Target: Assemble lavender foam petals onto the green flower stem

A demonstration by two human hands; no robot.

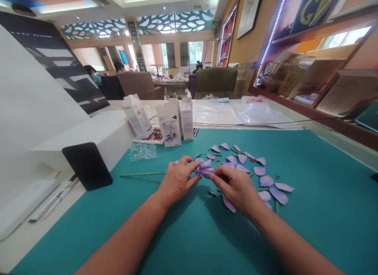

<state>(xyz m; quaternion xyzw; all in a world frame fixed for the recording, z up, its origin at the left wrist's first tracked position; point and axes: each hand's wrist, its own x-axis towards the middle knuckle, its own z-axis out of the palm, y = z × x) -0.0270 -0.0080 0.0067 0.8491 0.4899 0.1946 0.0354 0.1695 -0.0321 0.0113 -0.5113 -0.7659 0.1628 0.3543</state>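
Purple, likely light and delicate, the flower (204,168) seemed best held by its base (197,171); left grip (178,178) closed there, right grip (237,185) pinched petals (208,170).

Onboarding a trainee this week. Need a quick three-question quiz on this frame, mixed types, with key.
1. True or false: the left hand and the right hand are both touching the purple flower.
2. Most of the loose petals lie nearest to: A) the left hand; B) the right hand; C) the clear wrapper.
3. Fill in: the cartons beyond the hands are mostly ____ in colour.

Key: 1 true; 2 B; 3 white.
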